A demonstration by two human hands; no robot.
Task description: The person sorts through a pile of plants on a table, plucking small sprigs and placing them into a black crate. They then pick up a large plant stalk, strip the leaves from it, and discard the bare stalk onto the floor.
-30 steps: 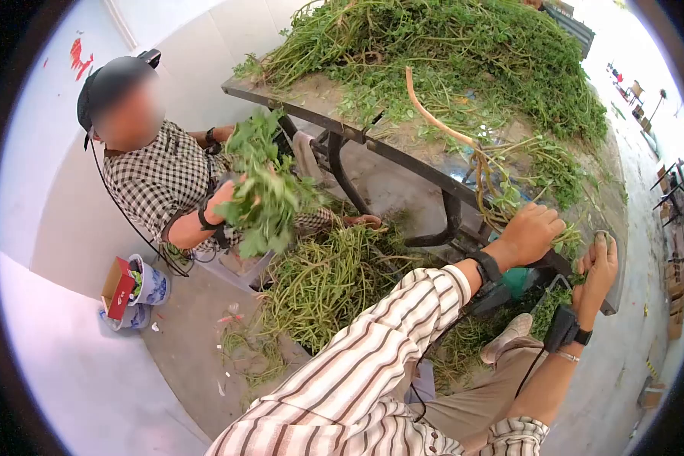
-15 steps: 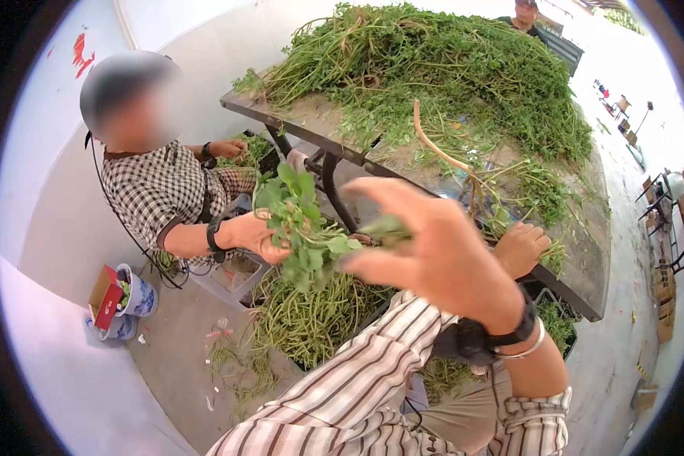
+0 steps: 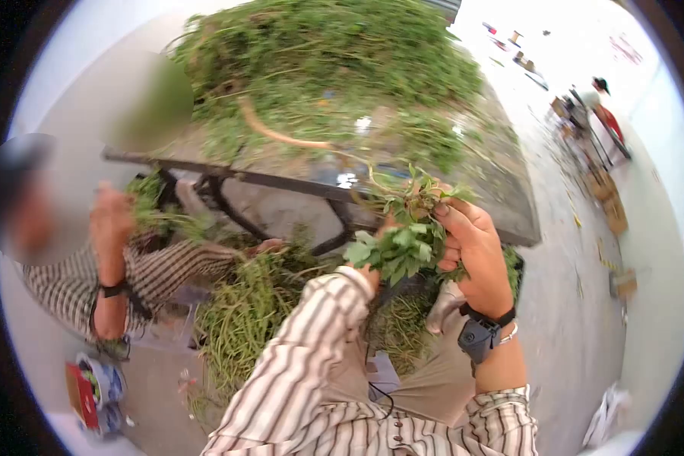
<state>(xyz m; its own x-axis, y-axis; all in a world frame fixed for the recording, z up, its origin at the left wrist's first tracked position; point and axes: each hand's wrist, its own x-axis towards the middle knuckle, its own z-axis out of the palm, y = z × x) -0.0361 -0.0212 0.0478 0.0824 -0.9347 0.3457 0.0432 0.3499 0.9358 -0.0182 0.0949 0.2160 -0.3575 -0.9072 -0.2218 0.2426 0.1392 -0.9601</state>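
Close in front of me, my right hand (image 3: pixel 470 247) pinches the stems of a small bunch of leafy greens (image 3: pixel 412 247), thumb and fingers closed. A dark watch-like device (image 3: pixel 480 336) and a bracelet sit on that wrist. On the bunch's other side is my left hand (image 3: pixel 369 275), mostly covered by the leaves; what shows of it is closed around the greens. Both hands are just in front of the table's (image 3: pixel 273 177) near edge. Behind them, a long pale stalk (image 3: pixel 277 135) lies on the tabletop.
A large heap of green stems (image 3: pixel 334 57) covers much of the table. More cut stems (image 3: pixel 239 319) are piled below, left of my knees. A co-worker in a checked shirt (image 3: pixel 64 296) sits at left holding greens. A red box and bucket (image 3: pixel 95 391) stand on the floor.
My view has turned right. My right hand has drawn back from the co-worker's outstretched hand and closed on the greens. My left hand has left the table edge for the bunch.
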